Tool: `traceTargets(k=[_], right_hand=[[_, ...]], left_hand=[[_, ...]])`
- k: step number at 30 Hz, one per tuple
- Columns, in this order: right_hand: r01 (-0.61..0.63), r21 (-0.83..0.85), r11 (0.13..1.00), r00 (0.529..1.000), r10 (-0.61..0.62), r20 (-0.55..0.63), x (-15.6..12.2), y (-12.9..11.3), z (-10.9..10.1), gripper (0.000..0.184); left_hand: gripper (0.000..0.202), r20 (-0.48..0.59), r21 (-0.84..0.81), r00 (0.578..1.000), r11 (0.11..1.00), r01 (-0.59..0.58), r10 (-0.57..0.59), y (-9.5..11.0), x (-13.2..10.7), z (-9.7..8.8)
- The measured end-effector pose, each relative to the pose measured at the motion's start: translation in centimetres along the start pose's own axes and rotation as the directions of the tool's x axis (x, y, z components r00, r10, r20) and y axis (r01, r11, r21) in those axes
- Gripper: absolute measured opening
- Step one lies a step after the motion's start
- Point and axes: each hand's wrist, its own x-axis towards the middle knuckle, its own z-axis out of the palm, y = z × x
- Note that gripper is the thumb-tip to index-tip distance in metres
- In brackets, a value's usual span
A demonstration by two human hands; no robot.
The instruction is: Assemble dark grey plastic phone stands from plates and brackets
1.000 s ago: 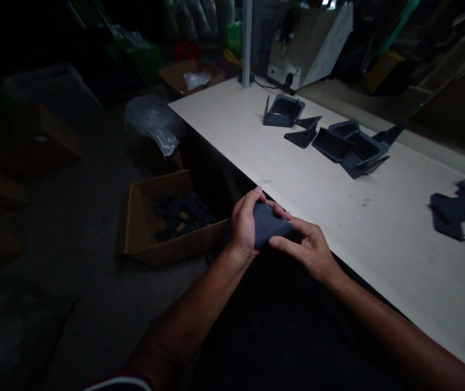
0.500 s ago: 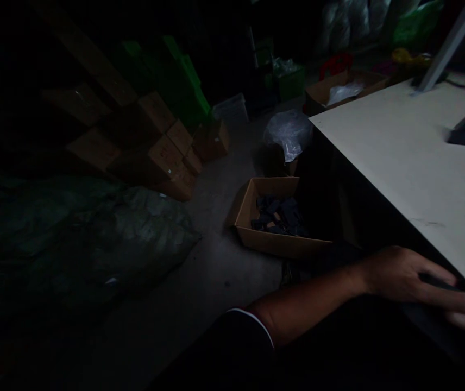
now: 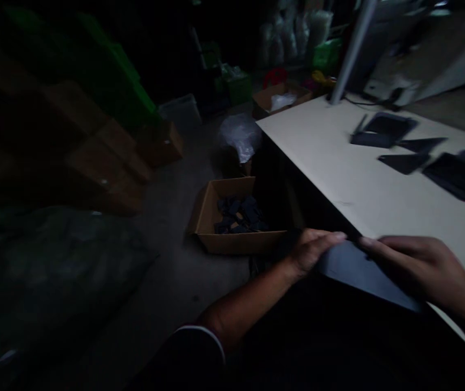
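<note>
Both hands hold a flat, dark grey panel-like piece (image 3: 369,274) at the near edge of the white table (image 3: 322,146). My left hand (image 3: 312,250) is closed on its left end, thumb along the top. My right hand (image 3: 423,266) grips its upper right side, the fingertips close to those of the left. Dim light and blur hide the piece's exact kind. Farther back on the table lie several similar dark parts, among them a frame-like dark piece (image 3: 385,130) and a flat dark plate (image 3: 406,162).
An open cardboard box (image 3: 240,243) with small dark pieces stands on the floor left of the table. Clear plastic bagging (image 3: 240,133) lies behind it. Stacked cartons (image 3: 102,157) and a dark green sack (image 3: 61,271) line the left. A metal post (image 3: 352,54) rises from the table's far edge.
The view has swung right, bringing more of the table and its dark parts into sight. My right hand is now plainly visible, and both hands hold the grey piece up at the table edge.
</note>
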Motion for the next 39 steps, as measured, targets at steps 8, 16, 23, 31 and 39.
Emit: traceTargets(k=[8,16,23,31,39], right_hand=[[-0.060,-0.114,0.992,0.996,0.052,-0.074,1.5,-0.1,-0.5,0.053],[-0.220,0.306,0.926,0.916,0.304,-0.262,-1.9,0.2,-0.1,0.048],[-0.263,0.757,0.598,0.930,0.365,0.035,-2.1,1.0,4.1,0.039],[-0.008,0.078,0.997,0.983,-0.006,0.185,-4.0,1.3,2.9,0.028],[0.014,0.370,0.929,0.996,0.020,-0.086,-5.0,1.4,4.0,0.033]], left_hand=[[0.045,0.037,0.030,0.990,0.991,0.134,-0.135,-2.0,-0.3,-2.4],[0.037,-0.302,0.058,0.929,0.977,-0.207,0.215,-2.2,0.2,-2.4],[0.030,-0.108,0.168,0.979,0.974,-0.152,0.172,-2.8,-0.1,-1.2],[0.056,0.168,-0.224,0.967,0.948,0.225,-0.189,-0.9,2.3,0.2],[0.023,0.025,-0.351,0.990,0.926,0.137,-0.137,-1.5,2.2,4.6]])
